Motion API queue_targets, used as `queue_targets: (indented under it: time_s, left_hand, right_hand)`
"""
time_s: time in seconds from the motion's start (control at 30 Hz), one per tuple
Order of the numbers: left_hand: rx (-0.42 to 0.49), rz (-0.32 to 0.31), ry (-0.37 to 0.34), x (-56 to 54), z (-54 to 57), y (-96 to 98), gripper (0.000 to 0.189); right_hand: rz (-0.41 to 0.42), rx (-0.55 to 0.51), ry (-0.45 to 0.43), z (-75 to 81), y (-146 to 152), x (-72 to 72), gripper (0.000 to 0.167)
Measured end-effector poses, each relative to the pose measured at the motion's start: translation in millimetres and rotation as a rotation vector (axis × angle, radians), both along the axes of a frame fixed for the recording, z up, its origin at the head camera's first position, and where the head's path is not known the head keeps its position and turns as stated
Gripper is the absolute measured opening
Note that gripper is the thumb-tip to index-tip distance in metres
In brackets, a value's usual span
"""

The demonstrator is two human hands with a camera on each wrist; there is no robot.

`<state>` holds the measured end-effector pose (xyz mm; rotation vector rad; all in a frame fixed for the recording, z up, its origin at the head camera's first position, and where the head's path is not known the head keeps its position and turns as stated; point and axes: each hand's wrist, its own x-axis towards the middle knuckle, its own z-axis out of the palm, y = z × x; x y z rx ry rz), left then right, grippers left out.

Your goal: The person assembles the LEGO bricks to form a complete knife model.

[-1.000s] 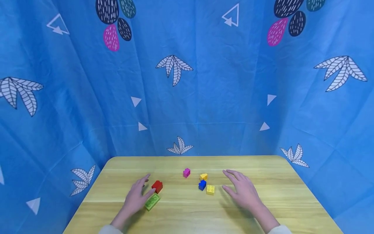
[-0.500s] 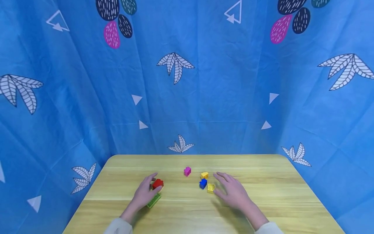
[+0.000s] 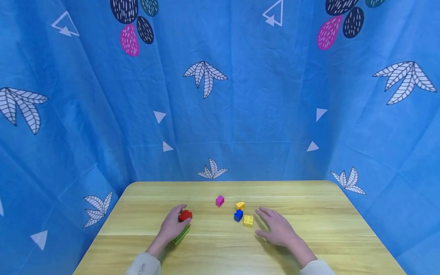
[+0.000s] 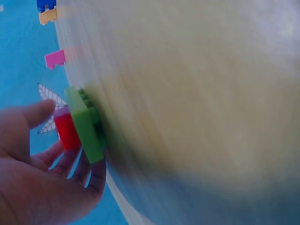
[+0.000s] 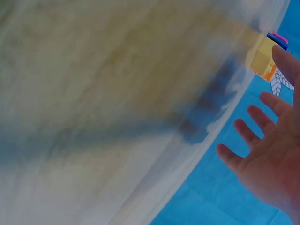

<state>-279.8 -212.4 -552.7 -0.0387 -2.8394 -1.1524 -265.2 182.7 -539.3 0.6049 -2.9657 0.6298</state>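
Observation:
In the head view my left hand [image 3: 170, 226] curves round a red toy building brick [image 3: 186, 215], thumb on the near side and fingers on the far side. A long green brick [image 3: 181, 235] lies just nearer, partly under the thumb. The left wrist view puts the red brick [image 4: 66, 129] between thumb and fingers, with the green brick [image 4: 84, 126] overlapping the fingertips. My right hand [image 3: 277, 228] is held over the table with fingers spread and nothing in it. Nearest to it lies a pale yellow square brick [image 3: 248, 220].
Beside the pale yellow brick lie a blue brick [image 3: 238, 215] and a small orange-yellow brick [image 3: 240, 206]. A magenta brick [image 3: 220, 201] sits farther back near the middle. Behind the wooden table [image 3: 213, 252] hangs a blue patterned curtain [image 3: 261, 95].
My left hand has moved right and closed in round the red brick. My right hand has come left toward the yellow brick, then drawn back slightly to the right.

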Motion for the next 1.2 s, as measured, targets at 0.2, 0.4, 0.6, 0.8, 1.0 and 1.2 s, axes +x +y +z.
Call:
queue_targets:
  time_s: [0.2, 0.4, 0.6, 0.8, 1.0, 1.2]
  left_hand:
    - [-0.03, 0.001, 0.009, -0.6, -0.5, 2.2, 0.051]
    - [-0.031, -0.002, 0.014, 2.1, 2.6, 2.6, 0.047]
    - [-0.037, -0.006, 0.024, 3.6, 3.6, 3.2, 0.044]
    - [-0.037, -0.002, 0.022, 2.9, 4.8, 3.5, 0.042]
    - [-0.025, 0.005, 0.014, 3.4, 6.3, 4.1, 0.042]
    - [0.006, 0.007, 0.039, 3.6, 8.7, 8.8, 0.041]
  right_hand:
    - [-0.007, 0.003, -0.037, -4.2, 3.5, 1.9, 0.071]
    - [-0.001, -0.001, -0.069, -5.8, 4.8, 2.1, 0.07]
    - [0.003, -0.001, -0.072, -5.3, 4.3, 2.4, 0.07]
    - [0.007, 0.012, -0.063, -6.7, 5.0, 1.5, 0.07]
    - [0.008, 0.012, -0.073, -8.0, 5.3, 1.0, 0.07]
    - [0.005, 0.02, -0.084, -9.4, 5.4, -0.3, 0.071]
